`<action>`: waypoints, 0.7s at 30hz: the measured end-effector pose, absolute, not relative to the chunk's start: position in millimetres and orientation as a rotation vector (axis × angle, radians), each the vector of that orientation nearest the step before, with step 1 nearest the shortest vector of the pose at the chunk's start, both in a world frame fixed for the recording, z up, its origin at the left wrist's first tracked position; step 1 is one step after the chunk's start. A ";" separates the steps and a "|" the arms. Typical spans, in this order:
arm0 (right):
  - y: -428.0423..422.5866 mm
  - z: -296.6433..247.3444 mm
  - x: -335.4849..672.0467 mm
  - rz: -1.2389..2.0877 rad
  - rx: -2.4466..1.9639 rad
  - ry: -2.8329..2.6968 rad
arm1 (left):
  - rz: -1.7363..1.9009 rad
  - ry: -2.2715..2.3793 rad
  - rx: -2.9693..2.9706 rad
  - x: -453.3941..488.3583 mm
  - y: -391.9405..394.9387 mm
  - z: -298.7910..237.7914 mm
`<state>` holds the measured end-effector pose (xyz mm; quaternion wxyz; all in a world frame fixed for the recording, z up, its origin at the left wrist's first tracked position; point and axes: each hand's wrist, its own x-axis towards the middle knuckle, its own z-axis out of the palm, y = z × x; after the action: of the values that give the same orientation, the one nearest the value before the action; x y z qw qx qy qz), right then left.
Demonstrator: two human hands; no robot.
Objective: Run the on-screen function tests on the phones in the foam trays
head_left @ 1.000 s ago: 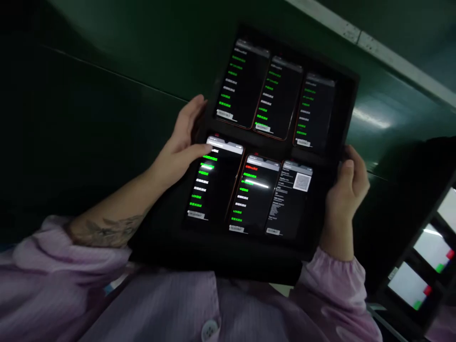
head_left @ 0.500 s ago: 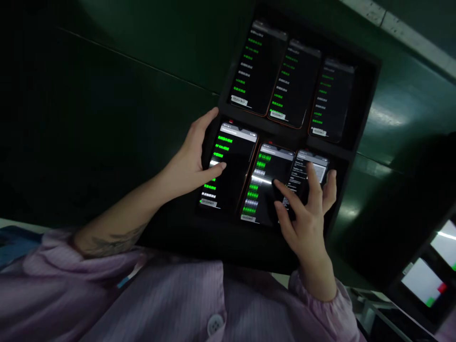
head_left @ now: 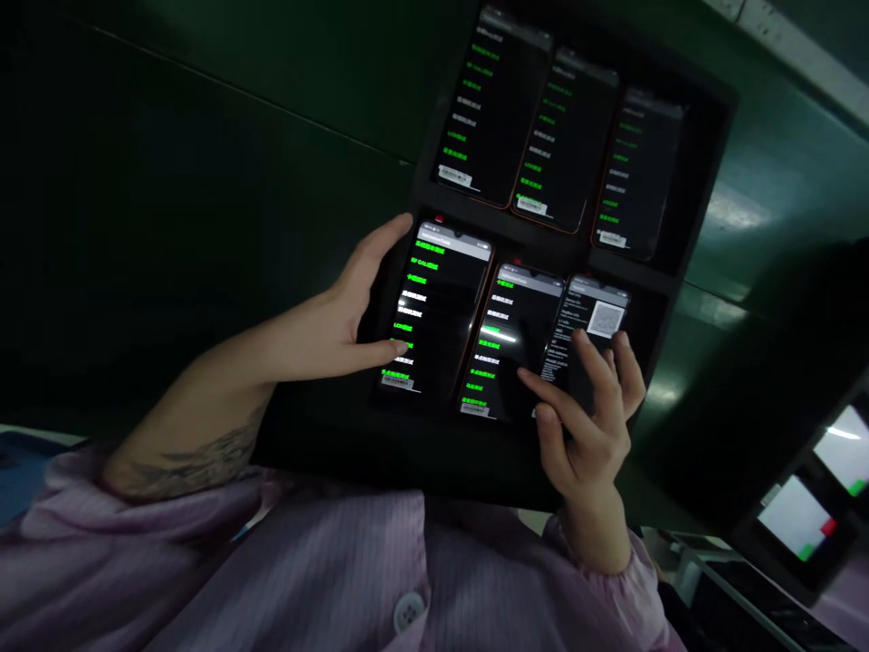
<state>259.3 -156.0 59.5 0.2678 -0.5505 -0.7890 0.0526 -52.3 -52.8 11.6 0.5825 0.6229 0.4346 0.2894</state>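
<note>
Smartphones with lit screens lie face up in two rows in a black tray (head_left: 536, 241). My left hand (head_left: 332, 321) rests at the tray's left side, thumb stretched over the front left smartphone (head_left: 441, 308) and fingers along the edge. My right hand (head_left: 594, 426) has its fingers spread, the index fingertip at the screen of the front middle smartphone (head_left: 506, 312). Its other fingers hover over the front right smartphone (head_left: 606, 319), which shows a QR code and partly hides beneath them. Green and white text lines fill the other screens.
Three more smartphones (head_left: 567, 136) occupy the tray's back row, with barcode labels at their lower ends. At the right, another dark tray (head_left: 807, 480) holds devices with white screens. A pale strip (head_left: 794, 50) crosses the top right of the green table (head_left: 204, 181).
The list on the front middle smartphone has scrolled upward. My left thumb has slid down its screen, and my right fingers have shifted lower, uncovering the QR code.
</note>
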 end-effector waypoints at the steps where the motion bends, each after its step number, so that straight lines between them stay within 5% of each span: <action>1: -156.1 59.3 259.1 0.142 -1.488 -2.125 | 0.655 1.010 1.484 -53.8 -52.9 11.8; 15: -154.5 59.0 254.5 0.165 -1.562 -2.183 | 0.507 0.955 1.714 -62.9 -53.5 14.4; 21: -165.4 67.5 279.6 0.136 -1.628 -1.810 | 0.564 1.026 1.720 -58.3 -60.5 0.7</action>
<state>279.6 -165.4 67.5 0.3444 -0.6268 -0.6969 0.0524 -58.3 -60.5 0.7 0.5060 0.7130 0.4254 0.2337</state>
